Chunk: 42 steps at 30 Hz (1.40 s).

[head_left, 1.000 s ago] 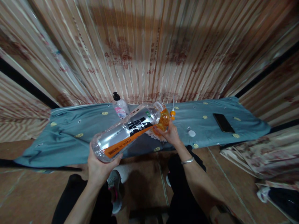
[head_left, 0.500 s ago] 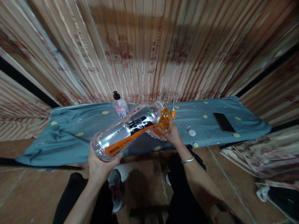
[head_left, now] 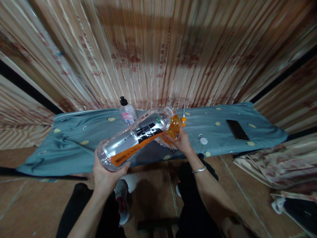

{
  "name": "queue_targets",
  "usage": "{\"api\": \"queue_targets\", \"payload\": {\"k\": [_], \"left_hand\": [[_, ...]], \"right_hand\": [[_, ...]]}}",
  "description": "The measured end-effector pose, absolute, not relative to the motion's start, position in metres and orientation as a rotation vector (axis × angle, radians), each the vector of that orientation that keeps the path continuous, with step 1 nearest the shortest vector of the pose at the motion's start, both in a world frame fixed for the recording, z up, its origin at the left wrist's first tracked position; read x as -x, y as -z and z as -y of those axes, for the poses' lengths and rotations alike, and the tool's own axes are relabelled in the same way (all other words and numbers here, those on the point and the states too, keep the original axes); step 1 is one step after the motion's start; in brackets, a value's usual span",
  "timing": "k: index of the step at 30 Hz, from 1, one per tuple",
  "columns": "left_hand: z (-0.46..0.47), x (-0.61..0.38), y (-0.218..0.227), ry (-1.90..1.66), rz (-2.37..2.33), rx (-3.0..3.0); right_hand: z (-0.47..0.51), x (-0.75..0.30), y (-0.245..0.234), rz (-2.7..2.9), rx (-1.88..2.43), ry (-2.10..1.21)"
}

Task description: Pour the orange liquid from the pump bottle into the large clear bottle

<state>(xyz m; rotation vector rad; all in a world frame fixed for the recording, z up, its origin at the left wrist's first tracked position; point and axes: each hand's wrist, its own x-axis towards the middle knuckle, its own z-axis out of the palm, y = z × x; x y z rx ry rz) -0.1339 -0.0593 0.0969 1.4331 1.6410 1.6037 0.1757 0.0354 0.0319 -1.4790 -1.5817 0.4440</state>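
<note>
My left hand [head_left: 107,177] is wrapped round the base of a large clear plastic bottle [head_left: 135,140] with a silver, black and orange label. That bottle lies tilted, its uncapped neck up at the right, over the mouth of a small orange bottle [head_left: 174,125]. Around the orange bottle my right hand [head_left: 182,140] is closed; its lower part is hidden by my fingers and the big bottle. An orange pump top [head_left: 183,120] with a pale tube lies just beyond my right hand. The white cap [head_left: 203,141] rests on the cloth to the right.
A clear pump bottle with a black top [head_left: 127,110] stands behind the large bottle. At the right a dark phone [head_left: 237,130] lies on the blue-green cloth [head_left: 74,132] over a narrow surface. Striped curtains [head_left: 153,49] hang behind; dark poles slope at both sides.
Almost nothing differs. Both bottles and both hands hold nearly the same position, the large bottle's base a touch further left.
</note>
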Motion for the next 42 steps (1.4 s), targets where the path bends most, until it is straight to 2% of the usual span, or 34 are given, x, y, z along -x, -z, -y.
{"api": "queue_targets", "payload": {"k": [15, 26, 42], "left_hand": [[0.0608, 0.1367, -0.1012, -1.506, -1.628, -1.452], [0.0581, 0.1302, -0.0998, -1.635, -1.620, -1.442], [0.0560, 0.1309, -0.0939, -1.625, -1.609, -1.472]], "right_hand": [[-0.0347, -0.1756, -0.0326, 1.585, 1.466, -0.462], [-0.0382, -0.1780, -0.0263, 1.582, 1.406, -0.426], [-0.0381, -0.1784, -0.0276, 1.550, 1.448, -0.462]]}}
